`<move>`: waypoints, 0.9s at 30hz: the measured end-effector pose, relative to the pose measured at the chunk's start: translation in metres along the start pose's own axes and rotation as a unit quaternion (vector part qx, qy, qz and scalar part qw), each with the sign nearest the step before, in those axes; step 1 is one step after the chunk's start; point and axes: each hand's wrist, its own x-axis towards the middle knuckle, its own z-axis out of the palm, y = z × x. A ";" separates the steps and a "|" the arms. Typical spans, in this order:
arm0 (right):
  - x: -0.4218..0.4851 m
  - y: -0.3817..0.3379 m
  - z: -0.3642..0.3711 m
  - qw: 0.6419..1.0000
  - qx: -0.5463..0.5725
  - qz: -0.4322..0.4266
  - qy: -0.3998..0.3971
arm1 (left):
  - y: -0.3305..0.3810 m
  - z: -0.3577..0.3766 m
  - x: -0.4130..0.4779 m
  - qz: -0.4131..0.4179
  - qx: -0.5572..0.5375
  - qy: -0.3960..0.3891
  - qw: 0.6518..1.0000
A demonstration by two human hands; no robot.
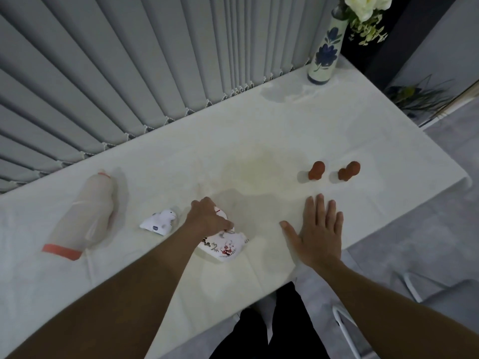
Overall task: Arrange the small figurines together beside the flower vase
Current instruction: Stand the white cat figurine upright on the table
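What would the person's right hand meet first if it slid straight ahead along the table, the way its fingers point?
Probably the left brown figurine, almost straight ahead of the flat right hand. The hand might just pass beside it.

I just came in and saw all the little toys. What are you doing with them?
A person is tidying small figurines on a white table. The left hand closes its grip on a flowery white figurine, while the right hand rests flat and open. A small white animal figurine and two brown figurines wait, far from the flower vase at the back corner.
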 end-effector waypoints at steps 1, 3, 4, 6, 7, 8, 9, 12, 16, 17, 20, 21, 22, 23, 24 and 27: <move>0.000 0.000 0.001 1.000 0.000 0.001 0.002 | -0.001 -0.001 0.002 0.008 -0.022 0.011 1.000; 0.000 0.000 0.001 1.000 0.001 0.003 0.005 | -0.001 0.000 0.003 0.040 -0.060 0.030 0.997; -0.001 0.000 0.001 1.000 0.000 0.005 0.005 | 0.000 0.000 0.003 0.061 -0.067 0.039 0.995; -0.001 -0.001 0.000 1.000 -0.005 0.006 0.004 | 0.008 -0.002 0.002 0.108 -0.072 0.066 0.989; -0.001 -0.001 0.000 1.000 -0.005 0.006 0.005 | 0.014 -0.004 0.001 0.130 -0.085 0.085 0.984; -0.001 -0.001 0.000 1.000 -0.004 0.005 0.006 | 0.020 -0.006 0.000 0.152 -0.104 0.107 0.977; -0.001 -0.001 0.000 1.000 -0.003 0.005 0.007 | 0.027 -0.008 -0.001 0.172 -0.124 0.130 0.969; -0.001 -0.001 0.000 1.000 -0.002 0.002 0.013 | 0.044 -0.011 -0.003 0.215 -0.177 0.177 0.944; -0.001 -0.001 0.000 1.000 0.006 0.002 0.022 | 0.050 -0.001 -0.004 0.250 -0.177 0.183 0.934; -0.001 -0.001 -0.001 1.000 0.005 0.002 0.022 | 0.047 0.002 -0.005 0.255 -0.173 0.182 0.934; -0.001 -0.001 0.001 1.000 0.003 0.002 0.019 | 0.033 0.008 -0.004 0.254 -0.172 0.188 0.933; -0.001 0.000 0.001 1.000 0.006 0.000 0.021 | 0.029 0.008 -0.004 0.257 -0.165 0.188 0.933; -0.001 0.000 0.001 1.000 0.008 -0.001 0.023 | 0.024 0.007 -0.004 0.265 -0.154 0.182 0.934; -0.001 0.000 0.001 1.000 0.008 -0.001 0.024 | 0.020 0.006 -0.004 0.275 -0.142 0.172 0.935; -0.001 -0.001 0.001 1.000 0.007 -0.002 0.026 | 0.017 0.006 -0.005 0.286 -0.134 0.161 0.935; -0.001 0.000 0.002 0.999 0.004 -0.004 0.034 | 0.014 0.009 -0.007 0.310 -0.120 0.136 0.933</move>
